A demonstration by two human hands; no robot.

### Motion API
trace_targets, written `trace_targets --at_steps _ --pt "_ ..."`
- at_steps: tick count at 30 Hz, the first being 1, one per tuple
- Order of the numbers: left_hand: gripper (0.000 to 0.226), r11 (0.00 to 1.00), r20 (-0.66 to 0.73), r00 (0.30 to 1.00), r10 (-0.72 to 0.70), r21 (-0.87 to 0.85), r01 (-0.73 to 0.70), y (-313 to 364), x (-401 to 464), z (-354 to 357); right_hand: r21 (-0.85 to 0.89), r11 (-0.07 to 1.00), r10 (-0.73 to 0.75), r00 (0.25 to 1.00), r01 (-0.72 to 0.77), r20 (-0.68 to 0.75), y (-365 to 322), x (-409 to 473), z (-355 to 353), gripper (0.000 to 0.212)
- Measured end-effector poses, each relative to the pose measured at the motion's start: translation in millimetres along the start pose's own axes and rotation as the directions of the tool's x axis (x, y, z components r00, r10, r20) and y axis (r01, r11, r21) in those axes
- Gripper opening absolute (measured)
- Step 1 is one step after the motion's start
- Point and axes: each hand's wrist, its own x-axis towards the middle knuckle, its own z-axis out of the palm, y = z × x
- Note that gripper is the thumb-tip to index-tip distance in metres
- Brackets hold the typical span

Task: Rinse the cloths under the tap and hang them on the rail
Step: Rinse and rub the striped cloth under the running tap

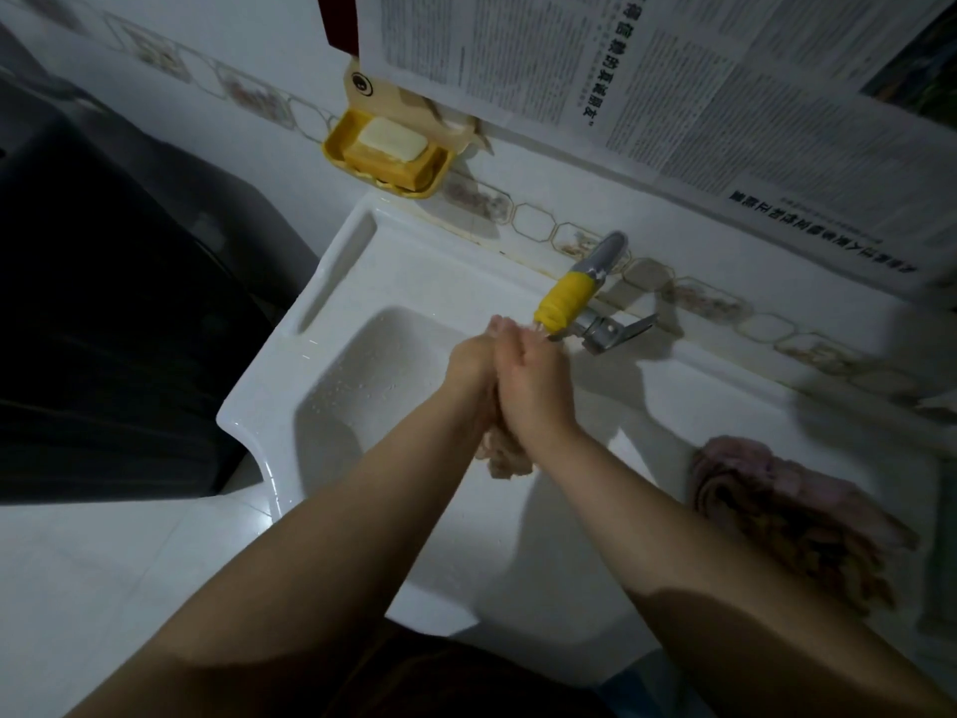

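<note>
A small pinkish cloth (pixel 505 456) is pressed between my left hand (pixel 471 365) and my right hand (pixel 533 380); its end hangs out below the palms. Both hands are held together over the white sink (pixel 331 323), fingertips just under the metal tap (pixel 585 292), whose spout is wrapped in yellow. Most of the cloth is hidden between the hands. A second cloth (pixel 777 510), pink and brown, lies bunched on the sink's right ledge. No rail is in view.
A yellow soap dish (pixel 383 152) with bars of soap hangs on the tiled wall at the back left. Newspaper sheets (pixel 673 80) cover the wall above the tap. A dark appliance (pixel 103 313) stands to the left of the sink.
</note>
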Motion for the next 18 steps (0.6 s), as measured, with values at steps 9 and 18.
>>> trace_targets --at_steps 9,18 --pt "0.033 0.999 -0.003 0.999 -0.051 0.009 0.051 -3 -2 -1 -0.140 0.988 -0.063 0.997 0.068 0.036 2 -5 1 0.045" --pt "0.055 0.955 0.208 0.978 0.014 0.288 -0.075 11 5 -32 0.062 0.983 0.138 0.921 -0.172 0.365 24 25 -34 0.049"
